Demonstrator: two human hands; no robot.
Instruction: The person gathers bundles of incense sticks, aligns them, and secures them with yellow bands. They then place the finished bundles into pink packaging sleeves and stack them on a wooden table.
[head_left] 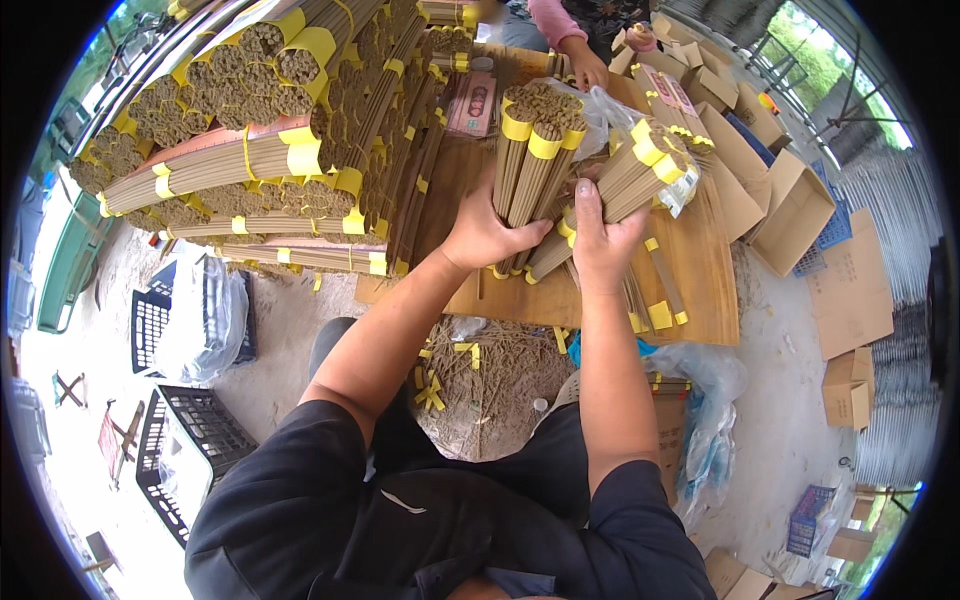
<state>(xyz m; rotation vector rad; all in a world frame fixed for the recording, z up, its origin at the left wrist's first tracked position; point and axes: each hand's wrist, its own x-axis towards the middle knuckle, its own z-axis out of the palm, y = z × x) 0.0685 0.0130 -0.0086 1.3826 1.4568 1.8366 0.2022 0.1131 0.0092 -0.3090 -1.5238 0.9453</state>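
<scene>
Over the wooden table (700, 290), my left hand (482, 232) wraps round a cluster of incense stick bundles (530, 185) standing nearly upright. Yellow paper bands circle the bundles near their tops. My right hand (605, 245) grips a second group of incense bundles (632, 178), tilted with its top toward the far right; the thumb lies along it. The two groups come close together at their lower ends. A clear plastic bag (603, 118) lies behind them. Loose sticks and yellow paper bands (660, 315) rest on the table beside my right hand.
A tall stack of banded incense bundles (240, 160) fills the left. Across the table are a co-worker's hands (588, 68). Open cardboard boxes (790, 215) line the right. Black crates (190, 450) stand on the floor at lower left; stick scraps (490, 385) lie below the table edge.
</scene>
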